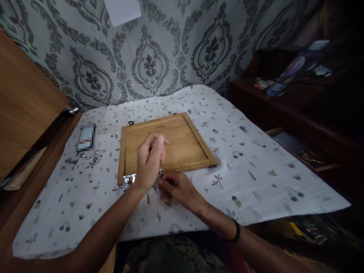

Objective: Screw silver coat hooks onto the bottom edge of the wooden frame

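A wooden framed panel (182, 142) lies flat on a patterned white cloth (256, 178). My left hand (149, 161) hovers over its near edge with fingers closed in a pinch on something thin and dark that I cannot make out. A shiny metal hinge (129, 179) sits at the panel's near left edge, just under that hand. My right hand (176, 187) rests on the cloth by the near edge, fingers curled against the hinge area; what it holds is hidden.
Small dark hardware pieces (93, 161) lie on the cloth left of the panel, near a blurred rectangular item (86, 137). A wooden board (25, 102) stands at the left. A dark cabinet with an open drawer (307, 155) is at the right.
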A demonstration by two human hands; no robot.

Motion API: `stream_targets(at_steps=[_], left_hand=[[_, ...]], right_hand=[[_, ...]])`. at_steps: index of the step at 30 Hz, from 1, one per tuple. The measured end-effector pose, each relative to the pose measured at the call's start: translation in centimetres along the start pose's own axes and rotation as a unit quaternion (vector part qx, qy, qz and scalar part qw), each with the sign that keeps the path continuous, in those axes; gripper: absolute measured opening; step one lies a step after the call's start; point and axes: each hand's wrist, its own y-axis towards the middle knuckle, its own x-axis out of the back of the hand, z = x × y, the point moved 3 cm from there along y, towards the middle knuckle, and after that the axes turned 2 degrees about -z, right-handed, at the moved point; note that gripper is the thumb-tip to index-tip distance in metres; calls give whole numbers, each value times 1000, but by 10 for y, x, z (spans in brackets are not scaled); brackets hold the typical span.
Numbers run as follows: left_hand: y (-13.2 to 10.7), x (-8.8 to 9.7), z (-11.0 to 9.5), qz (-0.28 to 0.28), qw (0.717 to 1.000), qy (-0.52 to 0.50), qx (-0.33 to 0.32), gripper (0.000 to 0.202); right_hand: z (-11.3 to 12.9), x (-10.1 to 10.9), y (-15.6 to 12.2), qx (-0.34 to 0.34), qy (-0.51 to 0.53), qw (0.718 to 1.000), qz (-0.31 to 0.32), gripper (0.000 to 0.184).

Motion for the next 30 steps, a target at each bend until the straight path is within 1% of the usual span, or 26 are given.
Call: stream_targets(at_steps=[6,9,11,15,17,20,23,26,30], left_hand=[[2,2,3,39,999,-19,23,37],[1,4,2,52,998,-26,24,37],[-1,5,0,42,999,-18,17,41],[-5,6,-7,-5,999,40,-6,50],[-7,5,-10,-25,998,51,-14,49],[-8,4,-9,-48,999,17,-16,43],[-7,3,-5,-52,998,-19,-9,41],[-5,2,-3,-46,998,-34,-6,42],[-1,0,-2,-23,999,-41,-6,41]], right_hand=[[1,0,-1,17,-16,1000,-12,26],[0,0,-2,20,-16,1000,-14,24],[0,0,-2,15,-13,1000,-12,24],[-1,0,-1,13,-12,1000,-5,25],[-1,1,-1,21,-9,1000,-4,23],[-2,1,-1,27,-8,1000,-3,22],[-2,1,-1,19,-12,1000,-6,22],[0,1,-1,9,-17,1000,-12,24],[4,1,-2,9,-21,1000,-14,26]])
